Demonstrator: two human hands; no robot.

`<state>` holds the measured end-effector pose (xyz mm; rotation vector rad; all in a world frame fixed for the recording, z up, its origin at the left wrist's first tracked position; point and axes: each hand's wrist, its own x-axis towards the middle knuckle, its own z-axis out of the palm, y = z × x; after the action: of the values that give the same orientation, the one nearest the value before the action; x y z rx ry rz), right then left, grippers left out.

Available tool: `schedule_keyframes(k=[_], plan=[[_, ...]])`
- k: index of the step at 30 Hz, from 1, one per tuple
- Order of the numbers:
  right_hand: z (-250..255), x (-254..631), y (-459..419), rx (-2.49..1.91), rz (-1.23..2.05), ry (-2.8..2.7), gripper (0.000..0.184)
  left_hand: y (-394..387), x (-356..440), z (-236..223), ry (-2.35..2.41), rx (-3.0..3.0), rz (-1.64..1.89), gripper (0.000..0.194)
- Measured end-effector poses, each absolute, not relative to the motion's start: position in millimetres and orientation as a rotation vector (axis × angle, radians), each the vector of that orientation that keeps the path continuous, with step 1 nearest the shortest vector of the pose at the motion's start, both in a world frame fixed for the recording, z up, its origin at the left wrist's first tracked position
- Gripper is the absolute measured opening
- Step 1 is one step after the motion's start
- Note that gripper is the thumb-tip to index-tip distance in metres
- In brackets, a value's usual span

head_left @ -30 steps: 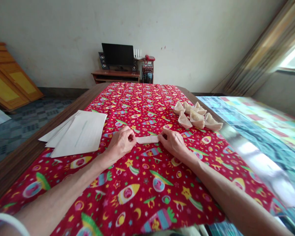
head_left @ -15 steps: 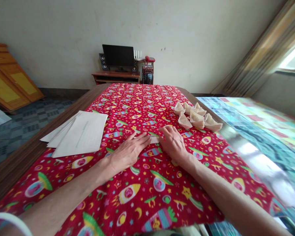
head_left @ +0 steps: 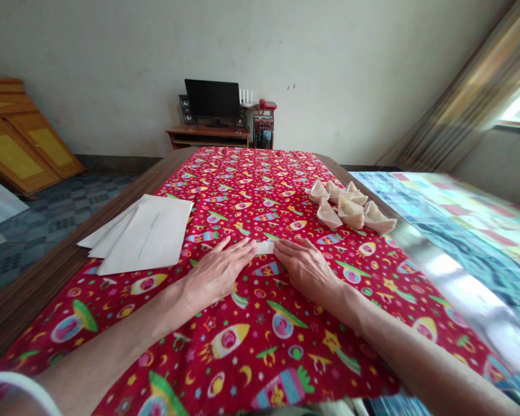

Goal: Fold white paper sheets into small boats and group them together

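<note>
Well, the narrow, folded white paper strip (head_left: 265, 248) lies flat between my hands on the red cloth printed with rockets and stars (head_left: 252, 312). My left hand (head_left: 223, 267) covers its left end, my right hand (head_left: 305, 267) its right, fingers straight, close together and palm down, apparently pinching nothing. The cloth looks soft — pressing on it could leave a fold blunt, and uneven pressure might skew the strip or ruck the fabric. The loose fan of flat white paper sheets (head_left: 153, 237) sits near my left hand; a sideways sweep could scatter it. The cream, boat-shaped folded paper pieces (head_left: 350, 212) stand well apart, near the brown wooden table's (head_left: 34, 294) right edge — a knock might tip some off.
</note>
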<state>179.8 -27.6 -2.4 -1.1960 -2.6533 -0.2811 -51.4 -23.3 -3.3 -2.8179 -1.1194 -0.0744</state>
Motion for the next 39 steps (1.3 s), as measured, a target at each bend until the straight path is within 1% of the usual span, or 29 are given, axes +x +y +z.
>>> schedule_keyframes(k=[8,11,15,17,19,20,23,25,30,33,39], plan=[[-6,192,-29,-1.235,-0.302,-2.617,0.034,-24,-63,-3,-1.123,-2.864,-0.208,0.055],[-5,193,-28,-1.234,-0.25,-2.582,0.03,-14,-64,-6,-1.129,-2.908,-0.439,0.046],[-6,191,-21,-1.263,-0.159,-2.414,0.022,6,-60,-12,-1.226,-2.888,-0.797,0.039],[-7,190,-16,-1.274,-0.127,-2.325,0.023,13,-54,-13,-1.24,-2.855,-0.897,0.036],[-9,190,-10,-1.258,-0.111,-2.286,0.028,17,-49,-12,-1.24,-2.818,-0.946,0.032],[-10,191,-8,-1.249,-0.098,-2.282,0.027,17,-47,-12,-1.238,-2.809,-0.957,0.03],[-12,192,-5,-1.255,-0.016,-2.269,0.015,14,-43,-11,-1.245,-2.812,-0.992,0.027],[-14,193,-5,-1.254,0.033,-2.259,0.013,11,-44,-10,-1.27,-2.808,-1.035,0.027],[-18,195,-7,-1.176,0.069,-2.274,0.016,5,-51,-5,-1.481,-2.759,-1.176,0.029],[-16,198,-7,-1.18,0.067,-2.282,0.019,5,-53,-2,-1.589,-2.787,-1.205,0.022],[-6,202,-8,-1.222,0.054,-2.285,0.024,4,-50,0,-1.583,-2.842,-1.273,0.013]])
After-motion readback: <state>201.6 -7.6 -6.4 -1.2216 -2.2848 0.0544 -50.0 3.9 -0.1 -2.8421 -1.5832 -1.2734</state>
